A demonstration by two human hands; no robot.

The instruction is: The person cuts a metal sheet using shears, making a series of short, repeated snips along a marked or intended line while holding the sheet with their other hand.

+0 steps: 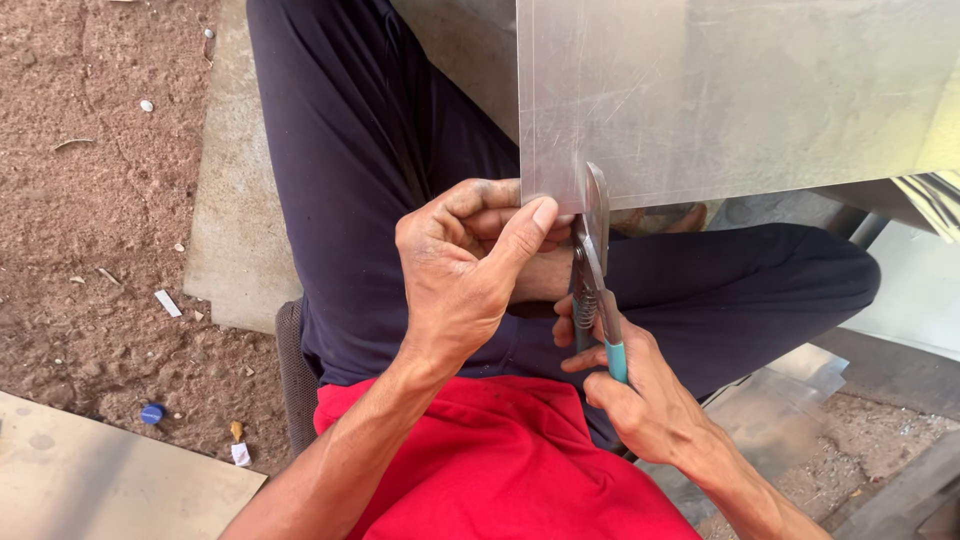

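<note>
A: Looking down, what do you see?

B: A person sits with a big shiny metal sheet over the lap. It lies above the dark trousers and reaches out past the right knee.

A: What does the left hand do?

B: It is closed. Its thumb and fingers pinch the bottom edge of the sheet, just beside the cut.

A: And the right hand?

B: It is wrapped around the blue handles of the tin snips. The blades point up and bite into the bottom edge of the sheet.

A: Is the sheet heavy?

B: I think it is thin and light. It looks stiff but a bit bendy, so it may wobble. The cut edge is likely sharp, and the face looks smooth and slippery.

A: Where is a good spot to hold it?

B: Close to the blades, on the flat part, with fingers kept off the sharp edge.

A: What else is there?

B: A red shirt, brown dirt ground, and a small blue bottle cap on the dirt.
</note>
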